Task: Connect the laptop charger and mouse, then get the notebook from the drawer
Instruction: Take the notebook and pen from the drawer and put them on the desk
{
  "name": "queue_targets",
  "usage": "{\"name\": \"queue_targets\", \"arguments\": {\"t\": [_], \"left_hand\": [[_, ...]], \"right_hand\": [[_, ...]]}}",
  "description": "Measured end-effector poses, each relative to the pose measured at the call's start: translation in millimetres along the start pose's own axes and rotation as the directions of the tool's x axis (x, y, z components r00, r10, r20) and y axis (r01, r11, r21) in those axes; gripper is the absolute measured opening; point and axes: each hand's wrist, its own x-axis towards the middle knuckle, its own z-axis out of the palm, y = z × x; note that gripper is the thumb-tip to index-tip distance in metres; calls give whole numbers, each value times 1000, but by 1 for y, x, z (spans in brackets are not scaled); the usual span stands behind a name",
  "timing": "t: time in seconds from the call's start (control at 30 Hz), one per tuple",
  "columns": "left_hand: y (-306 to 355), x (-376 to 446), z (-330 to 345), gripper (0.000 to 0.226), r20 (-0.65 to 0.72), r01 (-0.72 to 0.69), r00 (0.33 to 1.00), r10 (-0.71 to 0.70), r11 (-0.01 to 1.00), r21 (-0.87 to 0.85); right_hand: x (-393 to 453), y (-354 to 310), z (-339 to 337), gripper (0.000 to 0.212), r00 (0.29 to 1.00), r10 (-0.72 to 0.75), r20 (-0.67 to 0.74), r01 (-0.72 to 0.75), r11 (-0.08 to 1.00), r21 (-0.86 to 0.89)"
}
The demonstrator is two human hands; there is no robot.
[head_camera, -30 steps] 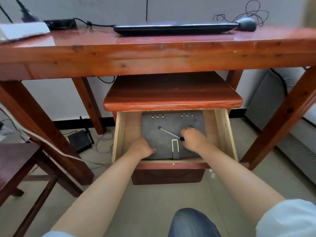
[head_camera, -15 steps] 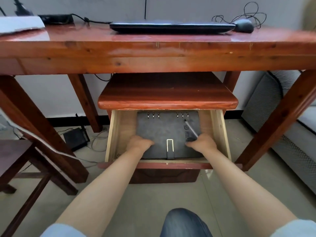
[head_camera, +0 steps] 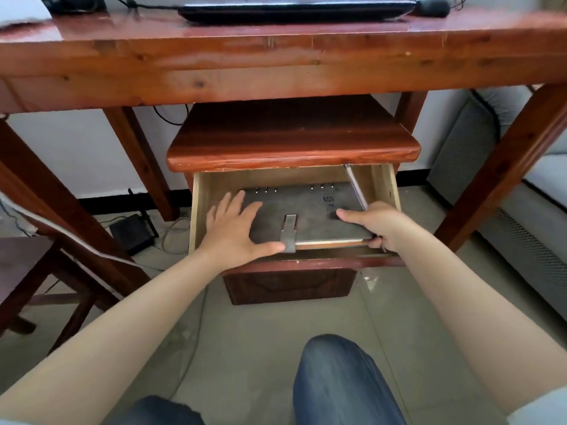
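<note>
My right hand [head_camera: 382, 226] had its fingers clenched on the notebook [head_camera: 302, 210] at its four o'clock corner, a pen [head_camera: 356, 187] trapped alongside, while my left hand [head_camera: 234, 230] lay flat and released on the cover at eight o'clock. The notebook sat in the open drawer [head_camera: 196, 210], near edge raised; lifting it level seemed wise, lest the pen catch the shelf [head_camera: 291, 139] at twelve o'clock. Beyond, the laptop [head_camera: 294, 9] rested on the tabletop [head_camera: 276, 44].

We see an evenly lit room with soft, daylight-like brightness. The glossy counter [head_camera: 276, 47] shows pale glare patches on its top, strongest toward the left. Under it the shade is deeper, and the drawer [head_camera: 196, 210] interior is dimmer near its back wall. The wide lens bends straight lines: the counter edge curves and its legs lean outward at the sides. The far corners look soft and slightly smeared, while the centre stays rather sharp.
</note>
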Motion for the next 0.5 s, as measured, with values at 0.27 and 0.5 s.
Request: {"name": "queue_targets", "arguments": {"t": [0.27,0.5], "left_hand": [[12,-31,-13,67,-54,-563,749,660,677,474],[4,-78,-47,49,-90,-550,706,703,624,555]], "right_hand": [[-31,8,6,26,993,-117,33,117,993,9],[-52,-10,12,22,966,-229,123,236,971,-46]]}}
